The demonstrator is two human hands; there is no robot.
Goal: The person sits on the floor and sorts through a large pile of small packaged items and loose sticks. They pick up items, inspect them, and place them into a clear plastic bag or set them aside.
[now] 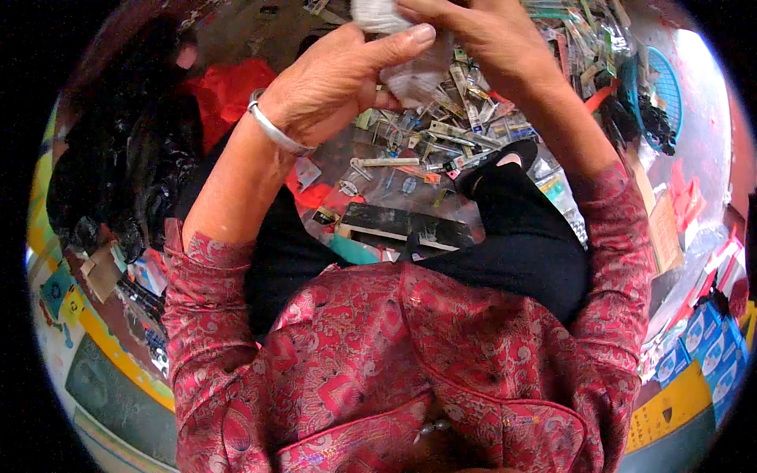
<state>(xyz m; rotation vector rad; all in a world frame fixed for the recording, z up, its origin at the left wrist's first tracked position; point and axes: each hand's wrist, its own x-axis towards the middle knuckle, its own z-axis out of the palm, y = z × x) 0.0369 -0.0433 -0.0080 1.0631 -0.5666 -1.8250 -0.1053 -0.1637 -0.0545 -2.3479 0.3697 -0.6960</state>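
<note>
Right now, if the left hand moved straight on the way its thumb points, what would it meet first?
Probably the right hand: the left hand points its thumb at it across the pale bundle they both hold. Depth is unclear.

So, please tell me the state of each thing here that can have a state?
left hand: closed, gripping the clear bag
right hand: closed on the clear bag
clear bag: held up, crumpled
blue basket: tilted on the floor
silver bracelet: worn on left wrist

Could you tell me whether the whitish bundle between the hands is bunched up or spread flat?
Bunched up: the whitish crumpled bundle is pinched between the left hand and the right hand.
</note>
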